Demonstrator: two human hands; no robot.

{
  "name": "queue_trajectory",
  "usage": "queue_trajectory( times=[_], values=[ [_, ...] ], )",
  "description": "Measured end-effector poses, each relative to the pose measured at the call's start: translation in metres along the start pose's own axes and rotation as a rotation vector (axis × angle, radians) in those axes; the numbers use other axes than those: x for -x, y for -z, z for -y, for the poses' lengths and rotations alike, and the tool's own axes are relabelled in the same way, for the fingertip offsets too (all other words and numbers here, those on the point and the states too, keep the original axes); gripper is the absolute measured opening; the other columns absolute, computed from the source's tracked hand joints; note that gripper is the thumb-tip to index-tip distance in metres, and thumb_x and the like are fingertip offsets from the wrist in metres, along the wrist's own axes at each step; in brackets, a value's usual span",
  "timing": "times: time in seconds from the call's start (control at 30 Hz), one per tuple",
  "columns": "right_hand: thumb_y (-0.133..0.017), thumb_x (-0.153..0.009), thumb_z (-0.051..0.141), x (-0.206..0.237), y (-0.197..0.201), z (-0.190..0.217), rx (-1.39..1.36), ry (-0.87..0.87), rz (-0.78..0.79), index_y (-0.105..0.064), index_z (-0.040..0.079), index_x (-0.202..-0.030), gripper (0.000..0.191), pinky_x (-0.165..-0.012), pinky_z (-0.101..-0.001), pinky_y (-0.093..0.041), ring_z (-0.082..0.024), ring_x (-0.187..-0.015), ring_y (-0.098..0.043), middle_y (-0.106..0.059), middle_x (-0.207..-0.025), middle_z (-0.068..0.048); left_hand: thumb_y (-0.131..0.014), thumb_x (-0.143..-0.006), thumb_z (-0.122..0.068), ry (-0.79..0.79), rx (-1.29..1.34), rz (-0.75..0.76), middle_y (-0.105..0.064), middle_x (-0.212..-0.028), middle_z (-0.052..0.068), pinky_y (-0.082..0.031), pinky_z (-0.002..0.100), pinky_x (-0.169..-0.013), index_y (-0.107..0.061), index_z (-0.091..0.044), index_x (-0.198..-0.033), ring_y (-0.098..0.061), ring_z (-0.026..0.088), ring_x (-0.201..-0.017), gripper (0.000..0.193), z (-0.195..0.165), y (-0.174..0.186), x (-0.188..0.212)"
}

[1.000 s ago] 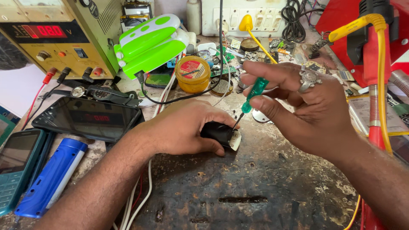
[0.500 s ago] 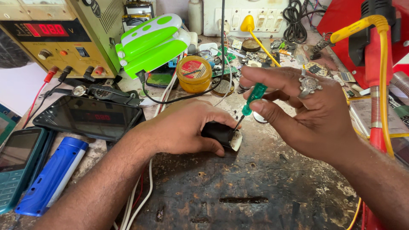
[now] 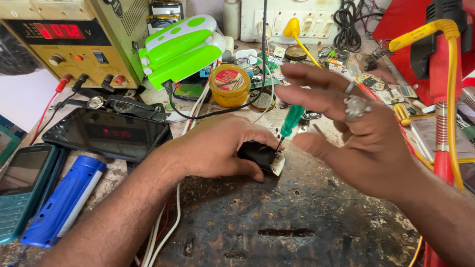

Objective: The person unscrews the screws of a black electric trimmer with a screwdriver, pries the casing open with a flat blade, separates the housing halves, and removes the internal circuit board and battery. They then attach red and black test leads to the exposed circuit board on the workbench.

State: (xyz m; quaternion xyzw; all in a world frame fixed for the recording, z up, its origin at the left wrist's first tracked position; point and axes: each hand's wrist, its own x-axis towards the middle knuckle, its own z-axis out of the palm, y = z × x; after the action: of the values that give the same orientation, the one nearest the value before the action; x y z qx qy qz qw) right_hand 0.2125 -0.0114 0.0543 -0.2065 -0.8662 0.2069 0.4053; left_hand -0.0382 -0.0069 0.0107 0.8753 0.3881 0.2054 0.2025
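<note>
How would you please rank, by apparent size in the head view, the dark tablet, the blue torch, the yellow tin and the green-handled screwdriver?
1. dark tablet
2. blue torch, though nearness to the camera may flatter it
3. yellow tin
4. green-handled screwdriver, partly hidden by the right hand

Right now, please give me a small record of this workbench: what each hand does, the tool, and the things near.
left hand: presses a small black device onto the worn bench top
right hand: fingers spread, blurred, beside a green-handled screwdriver
screwdriver tip: on the device's pale end
behind: yellow round tin, green-white lamp, power supply
left side: tablet, keypad phone, blue torch
</note>
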Motion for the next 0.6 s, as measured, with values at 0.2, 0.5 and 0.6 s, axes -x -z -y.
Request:
queue_trajectory(
  times=[0.2,0.5,0.6],
  values=[
    [-0.065,-0.097,0.004,0.0,-0.002,0.0,-0.183,-0.114,-0.043,-0.065,0.006,-0.132,0.035,-0.1,-0.0321,-0.056,-0.017,-0.122,-0.066,-0.072,-0.124,-0.009,-0.089,-0.066,-0.038,0.038,0.03,0.03,-0.077,-0.105,0.003,-0.055,0.038,-0.085,-0.072,-0.025,-0.122,-0.073,0.023,-0.102,0.06,-0.001,0.001,-0.001],
    [-0.065,-0.096,0.004,-0.003,0.0,-0.006,-0.167,-0.134,-0.046,-0.063,0.003,-0.134,0.037,-0.102,-0.0348,-0.056,-0.016,-0.119,-0.069,-0.072,-0.129,-0.01,-0.092,-0.066,-0.033,-0.201,0.015,-0.081,-0.07,-0.111,0.006,-0.054,0.041,-0.088,-0.073,-0.014,-0.115,-0.069,0.027,-0.108,0.056,-0.002,0.002,-0.001],
    [-0.066,-0.093,-0.004,-0.003,0.0,-0.01,-0.029,-0.041,-0.017,-0.064,-0.005,-0.126,0.033,-0.097,-0.0328,-0.057,-0.021,-0.116,-0.067,-0.067,-0.135,-0.018,-0.09,-0.067,-0.034,-0.147,0.001,-0.065,-0.073,-0.108,0.006,-0.054,0.04,-0.086,-0.073,-0.015,-0.116,-0.07,0.026,-0.106,0.056,-0.005,0.005,-0.001]
  ],
)
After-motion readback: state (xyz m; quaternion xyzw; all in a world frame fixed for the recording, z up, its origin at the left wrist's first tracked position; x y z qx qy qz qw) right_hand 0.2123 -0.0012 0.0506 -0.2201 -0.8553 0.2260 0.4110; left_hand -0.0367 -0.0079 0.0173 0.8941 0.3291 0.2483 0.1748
